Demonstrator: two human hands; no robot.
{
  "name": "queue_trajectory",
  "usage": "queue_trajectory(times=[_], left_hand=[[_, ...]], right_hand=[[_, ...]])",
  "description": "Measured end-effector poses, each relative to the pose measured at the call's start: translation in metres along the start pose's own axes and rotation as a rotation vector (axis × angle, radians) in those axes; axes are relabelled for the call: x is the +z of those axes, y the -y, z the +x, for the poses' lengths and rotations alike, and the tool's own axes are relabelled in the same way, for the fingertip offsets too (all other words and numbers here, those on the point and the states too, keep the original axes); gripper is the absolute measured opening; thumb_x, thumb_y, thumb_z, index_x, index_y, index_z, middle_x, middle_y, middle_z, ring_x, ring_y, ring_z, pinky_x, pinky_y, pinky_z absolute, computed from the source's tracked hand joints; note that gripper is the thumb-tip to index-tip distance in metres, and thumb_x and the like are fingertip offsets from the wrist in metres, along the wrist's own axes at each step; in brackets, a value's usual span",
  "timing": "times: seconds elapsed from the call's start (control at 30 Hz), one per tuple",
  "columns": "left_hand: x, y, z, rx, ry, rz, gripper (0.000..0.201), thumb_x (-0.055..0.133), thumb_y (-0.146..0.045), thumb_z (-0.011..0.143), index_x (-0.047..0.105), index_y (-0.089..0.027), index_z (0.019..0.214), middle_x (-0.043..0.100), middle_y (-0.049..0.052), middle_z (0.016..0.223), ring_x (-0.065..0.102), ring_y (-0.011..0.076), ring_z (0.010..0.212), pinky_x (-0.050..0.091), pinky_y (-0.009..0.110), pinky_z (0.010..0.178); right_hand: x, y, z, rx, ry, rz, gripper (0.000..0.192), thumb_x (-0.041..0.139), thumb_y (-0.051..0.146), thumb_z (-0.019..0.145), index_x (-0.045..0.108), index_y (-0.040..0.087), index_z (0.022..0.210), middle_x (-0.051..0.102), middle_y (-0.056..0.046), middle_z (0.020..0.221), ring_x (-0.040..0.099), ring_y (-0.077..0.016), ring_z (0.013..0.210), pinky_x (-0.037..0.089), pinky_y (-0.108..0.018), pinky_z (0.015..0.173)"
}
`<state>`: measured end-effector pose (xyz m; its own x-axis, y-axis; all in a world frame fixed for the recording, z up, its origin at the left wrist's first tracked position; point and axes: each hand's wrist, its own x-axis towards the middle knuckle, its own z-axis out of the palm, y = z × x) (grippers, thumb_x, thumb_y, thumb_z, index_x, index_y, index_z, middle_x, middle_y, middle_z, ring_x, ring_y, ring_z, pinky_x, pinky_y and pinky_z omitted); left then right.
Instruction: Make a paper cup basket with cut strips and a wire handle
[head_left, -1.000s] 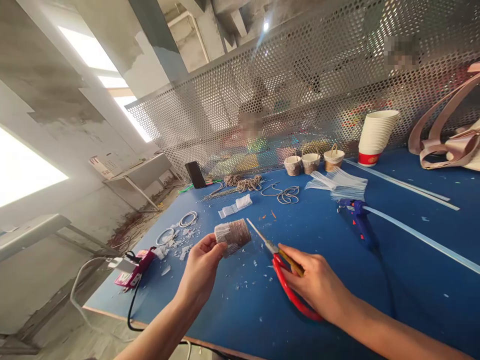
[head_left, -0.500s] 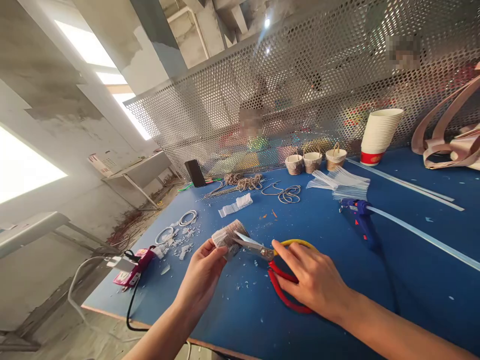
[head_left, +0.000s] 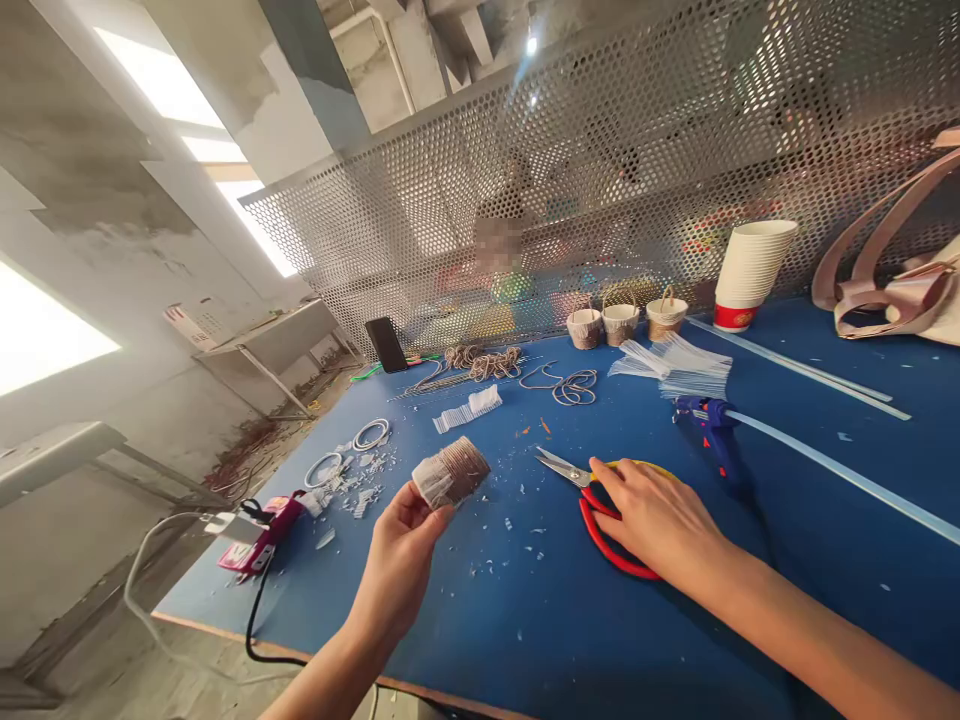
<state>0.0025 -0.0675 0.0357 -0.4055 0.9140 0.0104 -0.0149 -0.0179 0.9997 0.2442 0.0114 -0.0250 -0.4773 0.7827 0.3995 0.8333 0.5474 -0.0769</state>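
Note:
Between the thumb and fingers of my left hand (head_left: 401,555) is a small cup (head_left: 454,472) wrapped in brown cord and white strip material, tipped on its side above the table. My right hand (head_left: 660,515) is closed around a pair of scissors (head_left: 574,475) with one red and one yellow handle. Their blades point left toward the cup but stand apart from it, slightly parted at the tips. White scraps (head_left: 508,523) lie on the blue table (head_left: 465,640) between and below my hands.
A blue glue gun (head_left: 709,415) with a long glue stick lies at right. Behind are small handled baskets (head_left: 585,328), stacked paper cups (head_left: 754,275), white strips (head_left: 686,365), cord (head_left: 484,362) and a phone (head_left: 386,345). A pink power strip (head_left: 262,540) sits left, before a perforated metal screen (head_left: 450,200).
The scissors, held in my right hand, have moved right and away from the cup, where their blades were touching it. My left hand still holds the cup, shifted slightly left.

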Motion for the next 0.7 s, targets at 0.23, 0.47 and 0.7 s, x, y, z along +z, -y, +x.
queue_trajectory(times=[0.23, 0.47, 0.7], left_hand=[[0.002, 0.0, -0.008, 0.105, -0.014, 0.155, 0.028, 0.076, -0.016, 0.061, 0.068, -0.021, 0.088, 0.073, 0.003, 0.094, 0.064, 0.023, 0.095, 0.046, 0.028, 0.087], [0.009, 0.0, -0.005, 0.052, 0.175, 0.074, 0.025, 0.074, -0.021, 0.067, 0.069, -0.02, 0.092, 0.072, 0.004, 0.094, 0.062, 0.0225, 0.094, 0.044, 0.029, 0.088], [0.011, -0.005, 0.001, -0.096, 0.336, -0.231, 0.025, 0.075, -0.02, 0.062, 0.069, -0.017, 0.087, 0.072, 0.005, 0.086, 0.063, 0.0191, 0.08, 0.046, 0.027, 0.077]], right_hand=[[-0.021, -0.006, 0.001, -0.075, 0.045, 0.028, 0.019, 0.068, 0.025, 0.075, 0.068, 0.019, 0.093, 0.068, -0.009, 0.083, 0.064, -0.026, 0.076, 0.051, -0.035, 0.063], [-0.05, 0.026, 0.043, -0.534, -0.275, 0.317, 0.032, 0.062, 0.03, 0.086, 0.06, 0.015, 0.113, 0.062, -0.011, 0.108, 0.057, -0.0223, 0.093, 0.049, -0.036, 0.08], [-0.034, 0.037, 0.066, -0.537, -0.302, 0.671, 0.021, 0.058, 0.038, 0.088, 0.068, 0.021, 0.095, 0.063, -0.004, 0.092, 0.052, -0.0163, 0.079, 0.043, -0.032, 0.074]])
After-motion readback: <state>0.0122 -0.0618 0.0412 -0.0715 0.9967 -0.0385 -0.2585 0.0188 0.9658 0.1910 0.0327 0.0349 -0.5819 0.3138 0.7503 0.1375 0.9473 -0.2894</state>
